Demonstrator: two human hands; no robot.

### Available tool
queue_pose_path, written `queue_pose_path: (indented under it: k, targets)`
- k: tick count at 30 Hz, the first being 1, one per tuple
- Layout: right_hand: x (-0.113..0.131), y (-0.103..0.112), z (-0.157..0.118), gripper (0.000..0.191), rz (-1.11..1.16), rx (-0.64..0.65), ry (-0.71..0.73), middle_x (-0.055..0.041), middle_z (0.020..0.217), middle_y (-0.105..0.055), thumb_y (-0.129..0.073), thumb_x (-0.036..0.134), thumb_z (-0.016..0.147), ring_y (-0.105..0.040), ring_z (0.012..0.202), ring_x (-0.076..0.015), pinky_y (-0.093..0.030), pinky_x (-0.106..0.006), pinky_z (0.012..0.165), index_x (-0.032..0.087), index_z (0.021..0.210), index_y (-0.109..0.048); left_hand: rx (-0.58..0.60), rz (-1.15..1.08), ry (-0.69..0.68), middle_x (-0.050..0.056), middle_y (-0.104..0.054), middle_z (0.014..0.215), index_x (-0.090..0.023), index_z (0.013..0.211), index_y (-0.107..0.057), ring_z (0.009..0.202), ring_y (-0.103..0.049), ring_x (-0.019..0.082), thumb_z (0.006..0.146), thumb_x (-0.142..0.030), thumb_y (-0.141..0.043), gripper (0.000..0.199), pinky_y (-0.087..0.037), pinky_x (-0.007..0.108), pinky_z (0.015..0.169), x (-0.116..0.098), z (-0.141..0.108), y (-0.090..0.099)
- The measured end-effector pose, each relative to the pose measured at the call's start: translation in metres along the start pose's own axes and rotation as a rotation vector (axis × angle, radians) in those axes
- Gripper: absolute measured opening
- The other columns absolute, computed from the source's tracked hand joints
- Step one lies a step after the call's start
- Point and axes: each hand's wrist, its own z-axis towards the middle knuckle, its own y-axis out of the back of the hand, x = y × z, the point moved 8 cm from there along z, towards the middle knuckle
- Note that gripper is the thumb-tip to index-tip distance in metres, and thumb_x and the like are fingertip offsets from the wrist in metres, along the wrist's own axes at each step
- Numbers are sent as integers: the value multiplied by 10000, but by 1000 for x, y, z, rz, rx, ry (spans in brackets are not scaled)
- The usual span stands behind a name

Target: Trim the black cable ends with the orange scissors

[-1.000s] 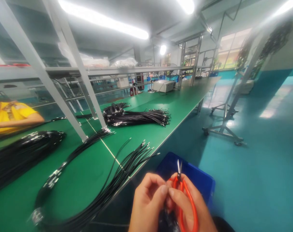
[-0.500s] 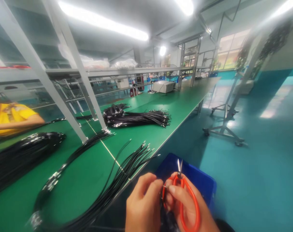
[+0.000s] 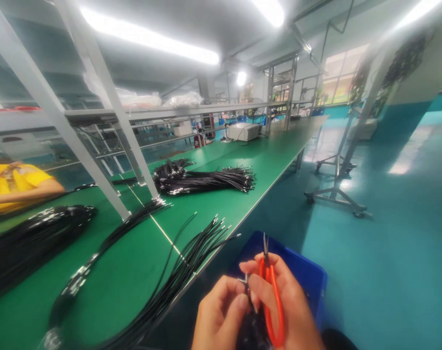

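In my right hand (image 3: 292, 296) is a pair of scissors (image 3: 272, 301) with orange handles, its narrow blades pointing up and nearly together. My left hand (image 3: 221, 311) is closed in a pinch on the end of a black cable (image 3: 247, 287), close beside the right fingers. The right thumb and a fingertip are also at that cable end. More black material hangs below, between the hands, partly hidden. Left of my hands, a bundle of black cables (image 3: 184, 262) with pale tips lies along the edge of the green table (image 3: 108, 296).
Below my hands stands a blue bin (image 3: 308, 267). More black cable bundles (image 3: 210, 180) lie on the table, beside metal shelf posts (image 3: 133, 146). A white box (image 3: 244, 131) sits farther back. At left is a person in a yellow top (image 3: 20, 184); a wheeled stand (image 3: 337, 194) is at right.
The scissors have turned in my right hand and their blades have drawn closer together. Both hands have come nearer to each other around the cable end. The view has shifted slightly.
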Motion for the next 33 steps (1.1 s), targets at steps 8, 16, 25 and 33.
queue_pose_path:
  k: [8,16,25,33]
  targets:
    - [3,10,-3,266,-177,-29,157,51,609,-607,-771,287,645,-528,512,-110,-437,-194,478,244,813,-570,7,-154,108,-37,-513,512,-154,633,-564,423,-355,63,671,-549,-724,428,-276,166,409,10,1,-2]
    - [28,1,-8,173,-348,-25,359,-9,799,-687,-707,219,676,-567,582,-136,-483,-230,526,242,818,-610,115,-99,91,-34,-504,583,-149,689,-549,477,-370,68,744,-534,-668,407,-301,172,454,10,4,-4]
    - [23,10,-1,109,-528,-27,420,24,662,-642,-653,218,707,-597,562,-157,-481,-253,532,248,787,-584,53,-89,85,-30,-511,573,-145,680,-564,486,-379,81,736,-502,-682,380,-310,182,469,6,4,-2]
    - [31,2,-6,84,-683,12,552,-2,659,-694,-668,231,689,-604,529,-181,-445,-261,462,267,750,-623,121,-90,64,-27,-503,596,-145,687,-572,520,-387,90,765,-441,-675,323,-323,187,489,6,5,-5]
